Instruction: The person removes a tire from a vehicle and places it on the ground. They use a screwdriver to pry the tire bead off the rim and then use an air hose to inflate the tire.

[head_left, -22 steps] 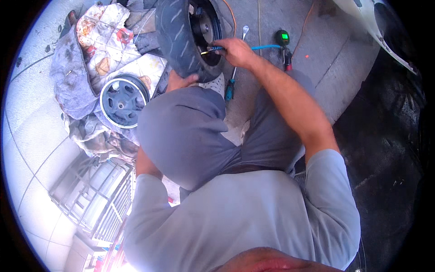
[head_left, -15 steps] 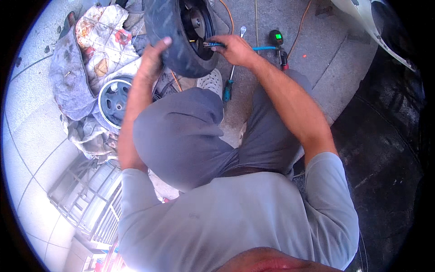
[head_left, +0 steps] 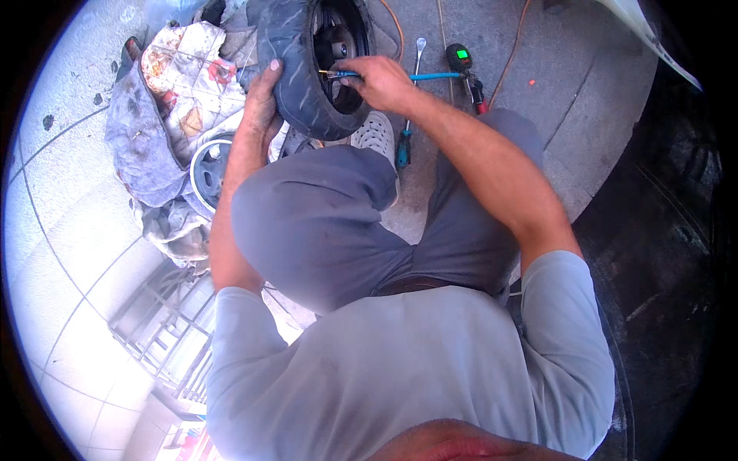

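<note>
A black tyre on a dark wheel [head_left: 304, 96] stands tilted in front of me, beyond my knees. My left hand [head_left: 264, 98] is closed on its left side, thumb on the tread. My right hand [head_left: 380, 83] reaches into the rim's right side, fingers pinched on the end of a blue air hose [head_left: 434, 77]. A thin brass-coloured tip shows ahead of those fingers, inside the rim; whether it joins a valve I cannot tell. The hose runs right to a tyre inflator gauge [head_left: 459, 56] with a lit green display and a red-ended handle.
A teal-handled screwdriver [head_left: 403, 150] and a spanner [head_left: 420, 48] lie on the concrete beyond my legs. Stained rags [head_left: 146, 161] and a pale-rimmed wheel [head_left: 206, 175] are at the left, above a metal rack [head_left: 165, 323]. An orange cord [head_left: 507, 58] crosses the floor at right.
The view has shifted, so floor things sit further right. My right hand and the inflator gauge have come left relative to the floor. Both hands keep their holds.
</note>
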Motion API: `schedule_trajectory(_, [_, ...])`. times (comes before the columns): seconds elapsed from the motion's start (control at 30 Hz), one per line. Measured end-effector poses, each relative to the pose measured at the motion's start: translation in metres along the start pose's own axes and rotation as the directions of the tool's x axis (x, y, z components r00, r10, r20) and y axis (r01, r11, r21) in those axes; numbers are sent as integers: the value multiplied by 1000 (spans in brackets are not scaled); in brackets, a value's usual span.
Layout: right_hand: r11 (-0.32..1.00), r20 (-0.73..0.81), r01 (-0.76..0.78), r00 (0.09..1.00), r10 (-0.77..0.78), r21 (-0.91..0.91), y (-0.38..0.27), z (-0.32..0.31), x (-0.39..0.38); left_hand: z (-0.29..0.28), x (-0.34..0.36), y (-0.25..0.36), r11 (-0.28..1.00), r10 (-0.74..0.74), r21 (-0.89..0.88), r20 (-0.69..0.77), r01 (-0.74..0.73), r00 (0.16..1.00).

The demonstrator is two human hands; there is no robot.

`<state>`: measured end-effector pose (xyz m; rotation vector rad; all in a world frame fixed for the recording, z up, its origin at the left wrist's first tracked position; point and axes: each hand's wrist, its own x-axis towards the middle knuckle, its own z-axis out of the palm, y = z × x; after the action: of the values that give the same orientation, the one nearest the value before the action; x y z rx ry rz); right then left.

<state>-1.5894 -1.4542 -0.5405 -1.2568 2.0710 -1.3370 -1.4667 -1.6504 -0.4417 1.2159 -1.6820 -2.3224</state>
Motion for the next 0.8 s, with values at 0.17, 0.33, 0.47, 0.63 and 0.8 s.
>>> schedule_trajectory(0.17, [999, -2, -22, 1000, 22, 43, -2, 0, 1, -3, 0, -4, 999, 12, -40, 1, -12, 1000])
schedule_trajectory(0.33, [988, -10, -51, 999, 53, 146, 1, 8, 0, -3, -4, -2, 999, -41, 5, 14, 41, 999])
schedule_trajectory(0.47, [977, -40, -77, 995, 87, 200, 2, 15, -2, 8, -8, -3, 999, -39, 19, -31, 40, 999])
schedule_trajectory(0.63, [959, -29, -112, 992, 124, 262, -3, 17, -1, 4, -5, -6, 997, -26, 70, -79, 32, 997])
schedule_trajectory(0.8, [946, -69, -230, 965, 251, 229, -20, 29, 9, -1, 3, -7, 995, -53, 79, -93, 61, 994])
